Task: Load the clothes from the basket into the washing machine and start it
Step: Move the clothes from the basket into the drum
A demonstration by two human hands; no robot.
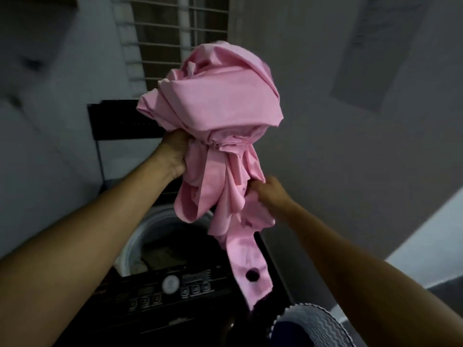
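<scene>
A bunched pink garment [215, 101] with a dark button on its hanging cuff is held up above the top-loading washing machine [175, 291]. My left hand [175, 154] grips the bundle at its gathered middle. My right hand [268, 191] grips the hanging folds lower on the right. The machine's lid [120, 121] stands raised at the back and the drum [172, 244] is uncovered, with some dark and pale laundry inside. The black control panel with a round white dial [170, 284] runs along the near edge. The basket's grey wavy rim [318, 324] shows at the bottom right.
A barred window [172, 33] is behind the machine. Grey walls close in on the left and right. A pale ledge or floor strip [426, 241] runs along the right side.
</scene>
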